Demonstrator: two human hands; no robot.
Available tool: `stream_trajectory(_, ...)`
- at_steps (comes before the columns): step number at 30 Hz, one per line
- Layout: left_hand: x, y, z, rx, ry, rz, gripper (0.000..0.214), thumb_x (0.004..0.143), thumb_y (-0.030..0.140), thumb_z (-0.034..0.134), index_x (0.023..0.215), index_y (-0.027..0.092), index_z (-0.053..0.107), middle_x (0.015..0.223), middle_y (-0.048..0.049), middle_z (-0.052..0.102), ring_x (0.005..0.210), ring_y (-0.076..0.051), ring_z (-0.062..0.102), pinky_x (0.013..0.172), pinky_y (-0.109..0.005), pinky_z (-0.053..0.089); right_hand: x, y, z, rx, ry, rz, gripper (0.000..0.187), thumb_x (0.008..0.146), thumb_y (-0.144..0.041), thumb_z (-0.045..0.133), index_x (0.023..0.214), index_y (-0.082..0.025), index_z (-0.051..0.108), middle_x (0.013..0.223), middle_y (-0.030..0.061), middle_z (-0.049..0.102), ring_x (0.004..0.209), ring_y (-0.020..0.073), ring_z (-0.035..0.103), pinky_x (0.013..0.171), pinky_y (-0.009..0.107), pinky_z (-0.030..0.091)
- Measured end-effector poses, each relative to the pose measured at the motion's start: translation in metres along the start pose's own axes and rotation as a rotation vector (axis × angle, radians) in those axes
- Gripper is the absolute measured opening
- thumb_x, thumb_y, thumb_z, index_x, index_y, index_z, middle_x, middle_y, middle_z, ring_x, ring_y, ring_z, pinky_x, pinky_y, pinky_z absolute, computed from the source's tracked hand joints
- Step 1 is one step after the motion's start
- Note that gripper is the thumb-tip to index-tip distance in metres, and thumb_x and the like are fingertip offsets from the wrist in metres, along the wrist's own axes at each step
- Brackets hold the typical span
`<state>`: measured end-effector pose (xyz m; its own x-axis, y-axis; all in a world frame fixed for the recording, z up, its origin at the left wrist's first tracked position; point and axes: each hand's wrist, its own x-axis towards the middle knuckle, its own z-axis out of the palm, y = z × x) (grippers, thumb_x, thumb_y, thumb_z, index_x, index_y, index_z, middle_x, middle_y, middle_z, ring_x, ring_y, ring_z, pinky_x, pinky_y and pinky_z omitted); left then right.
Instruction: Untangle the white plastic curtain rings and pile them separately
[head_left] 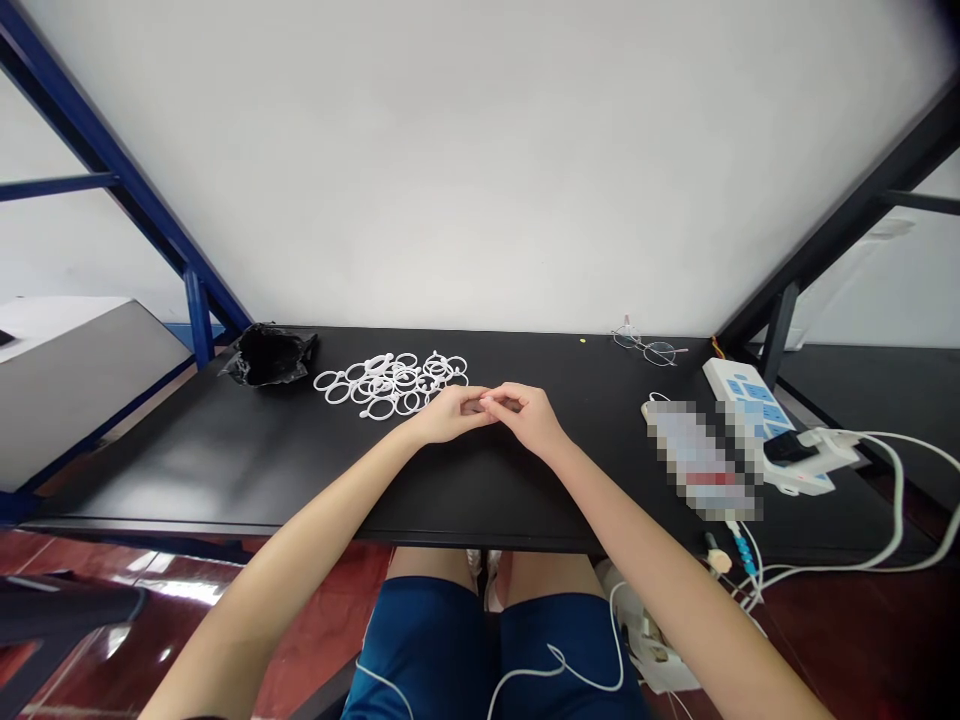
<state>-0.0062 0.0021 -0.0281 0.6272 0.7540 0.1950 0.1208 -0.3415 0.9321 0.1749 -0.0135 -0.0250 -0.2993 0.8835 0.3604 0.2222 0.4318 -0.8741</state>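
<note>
My left hand (452, 414) and my right hand (529, 413) meet above the middle of the black table. Their fingertips are pinched together and touch. Whatever lies between them, if anything, is hidden or too small to name. Just left of my left hand, and partly behind it, spreads a loose pile of white rings (381, 408), each a thin hoop; small knobs or eyelets show on some. They look like curtain rings and overlap one another. Further left, a crumpled black plastic bag (271, 362) stands with its mouth open.
The black table (225, 450) runs up to a white wall. Eyeglasses (660, 353) lie at the back right, near a small yellow dot (583, 340). A blurred phone (697, 465) and a white power strip (750, 395) with plugs and cables occupy the right side. Metal frame bars (196, 310) flank the table.
</note>
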Motion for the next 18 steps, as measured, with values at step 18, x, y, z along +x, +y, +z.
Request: stream_trajectory(18,-0.008,-0.006,-0.063,0.474,0.816,-0.084,0.027,0.084,0.028,0.049,0.098,0.014,0.067,0.089,-0.0069,0.073,0.077,-0.016,0.065,0.075,-0.027,0.050,0.005,-0.002,0.002,0.176,0.215,0.198,0.037,0.079,-0.050,0.065,0.097,-0.018,0.067,0.075,0.0039,0.067,0.061,0.0136,0.061,0.051,0.024,0.051)
